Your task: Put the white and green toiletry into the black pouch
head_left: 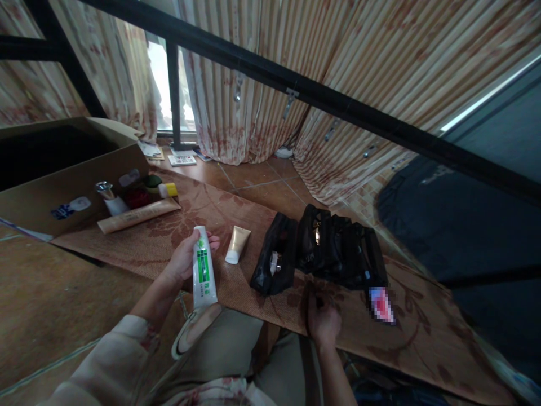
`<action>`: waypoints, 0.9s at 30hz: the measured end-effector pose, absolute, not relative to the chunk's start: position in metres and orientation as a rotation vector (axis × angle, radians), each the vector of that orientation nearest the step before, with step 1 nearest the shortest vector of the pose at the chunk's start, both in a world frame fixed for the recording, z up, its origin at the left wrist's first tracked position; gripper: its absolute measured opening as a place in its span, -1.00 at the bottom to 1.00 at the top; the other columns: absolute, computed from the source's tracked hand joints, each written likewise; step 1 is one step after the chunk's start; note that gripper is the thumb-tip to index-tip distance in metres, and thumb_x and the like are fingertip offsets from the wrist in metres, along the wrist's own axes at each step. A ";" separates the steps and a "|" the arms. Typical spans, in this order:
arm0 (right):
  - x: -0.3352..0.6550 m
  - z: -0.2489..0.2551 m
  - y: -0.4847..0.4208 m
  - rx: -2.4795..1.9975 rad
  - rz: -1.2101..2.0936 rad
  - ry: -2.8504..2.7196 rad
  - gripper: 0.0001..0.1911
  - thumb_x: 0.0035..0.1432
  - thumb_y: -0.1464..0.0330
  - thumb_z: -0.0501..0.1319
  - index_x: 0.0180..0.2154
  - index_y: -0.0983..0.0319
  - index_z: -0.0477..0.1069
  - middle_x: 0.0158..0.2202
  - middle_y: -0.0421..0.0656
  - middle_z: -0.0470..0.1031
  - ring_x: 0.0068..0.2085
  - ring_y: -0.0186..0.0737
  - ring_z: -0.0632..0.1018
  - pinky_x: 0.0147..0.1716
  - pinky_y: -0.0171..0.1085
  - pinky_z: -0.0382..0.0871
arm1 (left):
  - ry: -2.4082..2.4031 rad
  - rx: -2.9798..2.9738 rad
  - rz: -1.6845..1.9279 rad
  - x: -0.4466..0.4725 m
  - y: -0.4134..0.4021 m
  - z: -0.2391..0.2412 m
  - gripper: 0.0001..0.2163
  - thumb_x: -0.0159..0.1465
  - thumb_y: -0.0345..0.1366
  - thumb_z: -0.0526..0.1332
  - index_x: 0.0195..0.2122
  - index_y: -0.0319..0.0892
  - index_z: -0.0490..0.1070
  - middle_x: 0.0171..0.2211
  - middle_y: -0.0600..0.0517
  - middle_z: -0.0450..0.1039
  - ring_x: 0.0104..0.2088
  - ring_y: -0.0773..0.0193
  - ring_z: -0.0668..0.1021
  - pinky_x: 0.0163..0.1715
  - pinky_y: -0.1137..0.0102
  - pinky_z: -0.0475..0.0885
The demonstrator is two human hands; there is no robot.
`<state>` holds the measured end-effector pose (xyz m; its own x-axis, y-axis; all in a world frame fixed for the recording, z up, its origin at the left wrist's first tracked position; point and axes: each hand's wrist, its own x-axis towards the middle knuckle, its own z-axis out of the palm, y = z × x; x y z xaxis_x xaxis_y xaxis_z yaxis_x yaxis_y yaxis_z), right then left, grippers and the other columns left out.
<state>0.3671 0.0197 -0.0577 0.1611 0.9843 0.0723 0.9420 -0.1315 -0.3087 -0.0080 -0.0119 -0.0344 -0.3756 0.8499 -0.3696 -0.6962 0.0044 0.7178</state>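
My left hand [189,258] is closed round a white tube [203,265] with a green label, held upright above the table's near edge. A small gold tube [238,245] with a white cap lies on the cloth just right of it. My right hand [324,320] is low over the near edge of the table, below the black mesh pouches; its fingers are dark and blurred, so their grip is unclear. One black pouch [275,254] stands apart, with a small pale item showing inside. More black pouches [338,245] stand side by side to its right.
On the left stands an open cardboard box [80,186]. Before it are a long beige tube [139,215], a silver-capped bottle [110,198] and a yellow-capped item [168,190]. A dark metal bar [262,70] crosses above the patterned cloth [418,321]. Striped curtains [253,124] hang behind.
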 end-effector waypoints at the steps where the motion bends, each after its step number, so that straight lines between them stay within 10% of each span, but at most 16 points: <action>1: 0.367 -0.058 0.020 -2.170 0.209 -1.852 -0.60 0.20 0.12 0.00 -0.25 0.24 0.49 -0.26 -0.03 0.55 -0.30 -0.12 0.50 -0.36 -0.27 0.19 | 1.049 0.209 1.658 -0.008 -0.012 -0.035 -0.75 0.32 -0.22 0.06 -0.25 -0.32 0.41 -0.42 -0.11 0.56 -0.45 0.23 0.61 -0.41 0.39 0.53; 27: 0.369 -0.060 0.020 -2.149 0.201 -1.852 -0.58 0.19 0.12 -0.01 -0.24 0.24 0.50 -0.24 -0.02 0.54 -0.28 -0.11 0.50 -0.34 -0.27 0.20 | 0.930 0.180 1.688 -0.008 -0.009 -0.038 -0.73 0.15 -0.38 0.09 -0.14 -0.31 0.40 -0.31 -0.10 0.52 -0.40 0.19 0.58 -0.35 0.29 0.53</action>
<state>0.3692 0.0203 -0.0605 0.1609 0.9832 0.0867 0.9416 -0.1265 -0.3121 -0.0084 -0.0095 -0.0376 -0.3447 0.8753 -0.3391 -0.7544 -0.0433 0.6550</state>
